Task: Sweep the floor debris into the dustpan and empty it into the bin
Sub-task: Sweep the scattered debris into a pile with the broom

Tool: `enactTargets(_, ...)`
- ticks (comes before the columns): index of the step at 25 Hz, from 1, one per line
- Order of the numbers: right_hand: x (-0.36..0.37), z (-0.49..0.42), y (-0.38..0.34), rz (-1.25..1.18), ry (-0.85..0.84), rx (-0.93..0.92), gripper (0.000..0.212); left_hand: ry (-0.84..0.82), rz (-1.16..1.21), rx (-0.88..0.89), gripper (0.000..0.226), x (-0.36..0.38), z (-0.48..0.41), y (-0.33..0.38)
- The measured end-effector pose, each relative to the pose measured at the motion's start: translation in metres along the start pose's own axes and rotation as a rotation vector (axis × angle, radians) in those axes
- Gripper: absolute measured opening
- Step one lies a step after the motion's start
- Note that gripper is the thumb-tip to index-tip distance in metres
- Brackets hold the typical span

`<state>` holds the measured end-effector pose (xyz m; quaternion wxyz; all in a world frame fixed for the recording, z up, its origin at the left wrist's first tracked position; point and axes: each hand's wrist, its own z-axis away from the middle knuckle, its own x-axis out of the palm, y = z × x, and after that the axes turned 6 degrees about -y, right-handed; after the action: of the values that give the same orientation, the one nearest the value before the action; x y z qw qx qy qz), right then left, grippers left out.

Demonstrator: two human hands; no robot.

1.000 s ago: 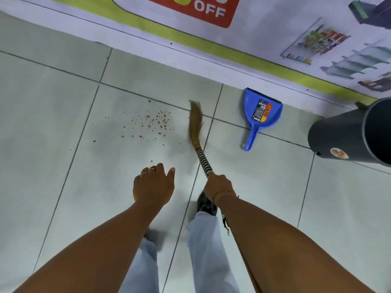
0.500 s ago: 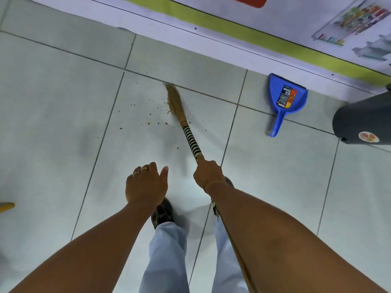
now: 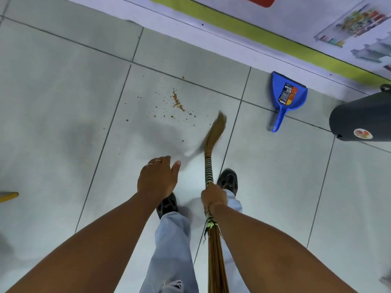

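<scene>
My right hand (image 3: 213,196) is closed around the striped handle of a straw broom (image 3: 214,134); its blurred bristle tip is just right of the debris. Brown crumbs (image 3: 177,102) lie scattered on the grey tile, gathered in a short diagonal line. My left hand (image 3: 157,178) hovers palm down with fingers loosely apart, holding nothing. A blue dustpan (image 3: 286,96) lies flat by the wall, handle pointing toward me. The dark bin (image 3: 361,119) stands at the right edge, partly cut off.
A wall with a printed banner (image 3: 275,28) runs along the top. My two feet in dark shoes (image 3: 228,179) stand under my hands. A yellow object (image 3: 9,196) pokes in at the left edge.
The broom tip has swung from the far left of the crumbs to their right side, nearer to me. The crumbs are now bunched into a tighter line.
</scene>
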<state>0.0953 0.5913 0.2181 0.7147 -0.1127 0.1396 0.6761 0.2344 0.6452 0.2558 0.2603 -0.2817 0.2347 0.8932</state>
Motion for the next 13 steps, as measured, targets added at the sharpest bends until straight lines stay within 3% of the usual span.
enactTargets(2, 0.009, 0.001, -0.017, -0.002, -0.029, -0.036, 0.035, -0.058, 0.06, -0.04, 0.052, 0.007, 0.003, -0.009)
enactTargets(9, 0.016, -0.004, -0.066, -0.075, -0.055, -0.095, 0.037, -0.033, 0.111, -0.14, 0.051, 0.006, 0.015, -0.049)
enactTargets(13, 0.013, 0.008, -0.076, -0.233, 0.034, -0.152, 0.041, 0.05, 0.121, -0.164, 0.05, 0.0, 0.011, -0.065)
